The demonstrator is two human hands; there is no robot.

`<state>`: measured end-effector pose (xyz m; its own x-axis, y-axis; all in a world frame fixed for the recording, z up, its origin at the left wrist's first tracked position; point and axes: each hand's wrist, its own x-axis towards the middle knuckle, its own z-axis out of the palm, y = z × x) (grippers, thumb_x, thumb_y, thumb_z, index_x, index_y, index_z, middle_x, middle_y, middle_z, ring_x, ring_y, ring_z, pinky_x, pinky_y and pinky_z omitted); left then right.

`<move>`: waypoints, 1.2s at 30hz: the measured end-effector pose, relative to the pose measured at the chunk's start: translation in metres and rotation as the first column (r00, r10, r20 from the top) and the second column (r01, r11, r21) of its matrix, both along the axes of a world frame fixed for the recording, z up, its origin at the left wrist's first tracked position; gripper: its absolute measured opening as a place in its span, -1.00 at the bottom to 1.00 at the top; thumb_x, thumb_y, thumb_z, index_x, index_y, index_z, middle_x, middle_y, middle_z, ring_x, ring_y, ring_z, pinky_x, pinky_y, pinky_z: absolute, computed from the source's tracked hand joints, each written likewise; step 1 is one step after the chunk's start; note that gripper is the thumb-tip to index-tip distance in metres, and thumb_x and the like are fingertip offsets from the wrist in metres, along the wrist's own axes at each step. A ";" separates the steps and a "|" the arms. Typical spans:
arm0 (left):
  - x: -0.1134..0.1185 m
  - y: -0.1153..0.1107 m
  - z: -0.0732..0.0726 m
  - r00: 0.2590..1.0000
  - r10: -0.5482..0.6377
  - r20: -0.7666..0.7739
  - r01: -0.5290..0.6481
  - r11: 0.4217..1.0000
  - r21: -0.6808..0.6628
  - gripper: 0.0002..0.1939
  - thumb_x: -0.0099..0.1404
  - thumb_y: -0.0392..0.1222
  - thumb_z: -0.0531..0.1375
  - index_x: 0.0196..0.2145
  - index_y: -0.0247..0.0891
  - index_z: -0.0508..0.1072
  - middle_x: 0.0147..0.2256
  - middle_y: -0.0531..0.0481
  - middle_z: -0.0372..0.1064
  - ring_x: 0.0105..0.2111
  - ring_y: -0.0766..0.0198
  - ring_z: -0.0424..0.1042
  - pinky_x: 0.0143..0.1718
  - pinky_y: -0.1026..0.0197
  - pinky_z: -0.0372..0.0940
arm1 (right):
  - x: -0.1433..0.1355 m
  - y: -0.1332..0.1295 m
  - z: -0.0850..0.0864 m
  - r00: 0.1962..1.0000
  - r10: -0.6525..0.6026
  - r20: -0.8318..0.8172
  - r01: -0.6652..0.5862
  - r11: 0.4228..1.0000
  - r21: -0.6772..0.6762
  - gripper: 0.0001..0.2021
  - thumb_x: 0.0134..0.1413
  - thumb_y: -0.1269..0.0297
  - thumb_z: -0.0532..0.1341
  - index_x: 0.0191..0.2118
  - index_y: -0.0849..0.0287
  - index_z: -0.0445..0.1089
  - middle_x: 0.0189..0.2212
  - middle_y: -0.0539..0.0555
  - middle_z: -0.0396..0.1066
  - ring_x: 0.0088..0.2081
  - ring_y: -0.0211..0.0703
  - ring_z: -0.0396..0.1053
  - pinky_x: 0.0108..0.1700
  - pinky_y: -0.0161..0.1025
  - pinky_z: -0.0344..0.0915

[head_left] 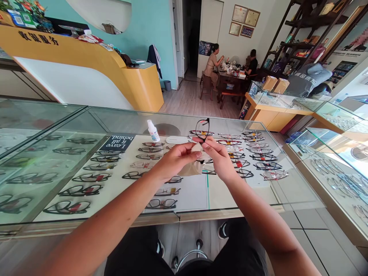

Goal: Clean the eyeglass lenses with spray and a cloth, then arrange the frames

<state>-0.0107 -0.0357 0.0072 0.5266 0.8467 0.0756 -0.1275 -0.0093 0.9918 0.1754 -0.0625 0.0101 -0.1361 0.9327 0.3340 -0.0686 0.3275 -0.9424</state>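
Above the glass display case (192,195), my right hand (220,157) is closed on a pair of dark-framed eyeglasses (202,129), one lens standing upright above the fingers. My left hand (179,159) pinches a beige cloth (191,168), pressed against the lower part of the eyeglasses. Part of the frame is hidden behind the cloth and fingers. A white spray bottle (153,131) stands on the glass, beyond my left hand. Under the glass lie rows of eyeglasses, such as a dark pair (67,207) at the left.
A dark printed card (117,143) lies inside the case at left. Across the room are a yellow counter (146,88) and two people seated at a table (232,74). Another person (307,78) leans over a showcase at right. Below me is a stool's metal ring (191,253).
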 end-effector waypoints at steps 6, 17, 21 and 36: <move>0.002 -0.004 -0.002 0.998 0.055 0.003 -0.055 0.998 -0.039 -0.57 0.13 0.04 0.60 -0.14 -0.23 0.70 -0.25 -0.01 0.56 -0.24 0.20 0.44 -0.17 0.20 0.32 | -0.004 -0.001 0.001 1.000 -0.019 0.015 0.019 0.999 0.027 -0.50 0.29 -0.30 0.33 -0.44 0.02 0.54 -0.22 0.10 0.39 0.04 0.08 0.39 0.29 0.03 0.32; 0.011 -0.011 -0.006 0.962 0.261 0.076 -0.262 0.965 -0.004 -0.54 0.21 0.27 0.53 -0.30 -0.19 0.62 -0.44 0.08 0.35 -0.41 0.30 0.24 -0.35 0.22 0.18 | -0.008 -0.003 -0.004 0.993 -0.031 0.117 0.020 0.995 0.095 -0.36 0.39 -0.42 0.16 -0.46 0.03 0.44 -0.30 0.09 0.32 -0.09 0.04 0.33 0.17 0.02 0.36; 0.007 -0.009 -0.007 0.969 0.243 0.052 -0.244 0.970 0.011 -0.49 0.31 0.35 0.44 -0.33 -0.19 0.58 -0.45 0.07 0.30 -0.46 0.32 0.19 -0.42 0.22 0.10 | -0.006 -0.003 -0.004 0.987 -0.030 0.159 0.009 0.992 0.129 -0.36 0.41 -0.42 0.14 -0.46 0.03 0.40 -0.27 0.12 0.39 0.00 0.09 0.36 0.25 0.03 0.34; -0.011 -0.002 0.004 0.992 -0.127 -0.016 0.127 0.989 0.070 -0.38 0.28 0.16 0.51 0.18 -0.18 0.61 -0.14 -0.11 0.62 -0.13 0.05 0.56 -0.07 0.13 0.42 | -0.001 0.000 -0.006 1.000 -0.007 0.023 0.006 0.999 0.040 -0.46 0.44 -0.33 0.18 0.04 -0.07 0.72 0.06 0.11 0.55 0.18 0.08 0.45 0.38 0.00 0.30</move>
<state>-0.0216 -0.0374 0.0110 0.6306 0.7657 0.1266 -0.1211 -0.0640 0.9906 0.1739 -0.0629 0.0043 -0.1382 0.9197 0.3675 -0.0446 0.3649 -0.9300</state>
